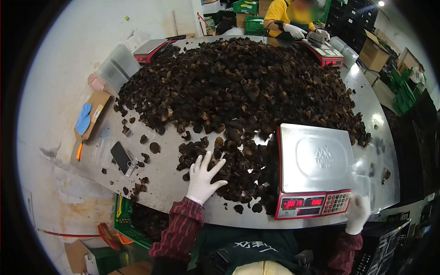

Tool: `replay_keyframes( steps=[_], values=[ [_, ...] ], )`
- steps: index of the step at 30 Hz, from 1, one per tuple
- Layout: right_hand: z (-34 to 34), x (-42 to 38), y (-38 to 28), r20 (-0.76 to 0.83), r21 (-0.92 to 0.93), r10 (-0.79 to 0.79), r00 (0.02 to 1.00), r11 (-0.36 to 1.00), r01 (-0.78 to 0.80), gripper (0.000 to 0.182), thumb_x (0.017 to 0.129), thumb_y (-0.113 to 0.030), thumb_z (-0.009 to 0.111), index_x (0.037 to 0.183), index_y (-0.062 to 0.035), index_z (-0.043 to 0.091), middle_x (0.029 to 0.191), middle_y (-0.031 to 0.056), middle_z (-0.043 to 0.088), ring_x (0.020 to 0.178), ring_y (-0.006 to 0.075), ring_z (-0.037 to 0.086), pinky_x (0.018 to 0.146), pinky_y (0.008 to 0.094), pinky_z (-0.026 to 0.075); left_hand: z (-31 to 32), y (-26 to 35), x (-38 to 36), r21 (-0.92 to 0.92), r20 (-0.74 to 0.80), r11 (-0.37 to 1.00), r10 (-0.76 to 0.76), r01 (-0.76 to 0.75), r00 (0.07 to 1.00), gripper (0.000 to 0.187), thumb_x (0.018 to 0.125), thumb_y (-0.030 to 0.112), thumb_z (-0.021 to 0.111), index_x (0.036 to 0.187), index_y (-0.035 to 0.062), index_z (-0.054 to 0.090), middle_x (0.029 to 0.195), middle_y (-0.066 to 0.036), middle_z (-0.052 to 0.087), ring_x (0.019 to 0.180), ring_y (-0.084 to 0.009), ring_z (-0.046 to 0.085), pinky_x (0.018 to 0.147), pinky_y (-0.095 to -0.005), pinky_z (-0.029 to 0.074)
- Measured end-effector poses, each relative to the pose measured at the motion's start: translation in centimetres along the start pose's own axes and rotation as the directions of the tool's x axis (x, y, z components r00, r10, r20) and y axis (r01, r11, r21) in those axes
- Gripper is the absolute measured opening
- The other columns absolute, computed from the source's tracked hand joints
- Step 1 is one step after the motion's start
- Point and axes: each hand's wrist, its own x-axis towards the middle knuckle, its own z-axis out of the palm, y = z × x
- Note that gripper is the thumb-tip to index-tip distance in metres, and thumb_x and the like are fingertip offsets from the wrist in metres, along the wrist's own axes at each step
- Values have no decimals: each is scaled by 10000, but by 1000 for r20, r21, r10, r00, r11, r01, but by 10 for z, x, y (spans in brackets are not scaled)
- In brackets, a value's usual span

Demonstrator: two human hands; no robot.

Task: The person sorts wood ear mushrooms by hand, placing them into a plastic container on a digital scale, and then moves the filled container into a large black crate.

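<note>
At lower centre, the gloved left hand point(204, 176) lies fingers spread wide on the pile of dried black fungus point(238, 91) covering the steel table point(165, 183). The right hand point(357, 213), at the lower right beside the scale point(315, 169), grips a clear plastic container point(366, 190) that is hard to make out.

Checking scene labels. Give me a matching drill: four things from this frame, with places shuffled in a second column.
1. left hand
2. right hand
3. phone
4. co-worker's hands

a. far end of the table
b. spread on the mushrooms
c. right of the near scale
d. left side of the table

Pairs: 1-b, 2-c, 3-d, 4-a
</note>
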Motion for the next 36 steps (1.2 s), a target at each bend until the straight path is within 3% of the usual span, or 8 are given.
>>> replay_keyframes(
  steps=[6,13,17,21,25,27,30,36],
  values=[
    [34,22,-60,531,49,-328,781,932,358,292,643,-204,792,816,-24,640,699,97,553,692,272,564,611,382,426,32,-11,18,-14,130,986,164,-164,978,496,744,370,703,1218,291,579,1218,-47,545,1117,-268,499,902,-446,413],
    [26,21,-52,110,-6,163,980,986,-164,419,750,-208,767,1060,15,595,758,98,555,696,210,524,630,330,441,36,-32,41,-576,-63,816,-100,46,993,241,691,-27,665,899,92,688,806,-70,612,749,-207,619,687,-281,487],
    [39,22,-51,380,132,396,836,871,-473,351,850,-199,691,1085,43,594,678,83,601,517,110,530,497,255,420,-4,14,73,-696,-110,718,-147,29,983,233,710,-31,678,917,74,693,818,-56,623,741,-155,617,700,-261,484],
    [57,22,-67,473,285,539,697,655,-700,280,894,-188,610,1046,49,614,575,44,565,456,83,513,440,244,386,-45,111,103,-635,-291,676,239,-374,927,293,684,-53,680,951,67,690,897,-75,625,792,-168,625,711,-261,502],
    [65,28,-80,425,258,566,707,672,-694,235,909,-162,555,975,45,643,568,47,558,442,81,500,435,254,383,-16,190,105,-360,-239,714,552,-601,799,167,766,129,582,924,139,633,873,-70,567,868,-234,591,666,-339,513],
    [69,30,-77,407,249,565,718,687,-682,218,904,-150,557,935,44,650,565,50,553,425,83,482,435,258,384,9,208,105,-270,118,781,607,-563,785,320,745,103,597,1055,178,613,1040,-86,552,988,-267,556,725,-365,504],
    [92,12,-34,221,299,355,908,862,-410,220,912,-162,566,892,44,641,557,33,529,419,70,443,403,254,352,13,207,97,-269,-105,685,678,-677,728,459,753,68,587,1187,213,563,1288,-122,472,1113,-304,503,838,-434,462],
    [67,30,-64,326,402,600,731,612,-681,262,945,-221,572,931,33,634,605,-10,512,458,38,414,439,194,333,-59,101,96,-456,-154,743,477,-490,865,426,687,139,713,1098,62,629,1166,-170,552,1024,-334,546,884,-392,470]
  ],
)
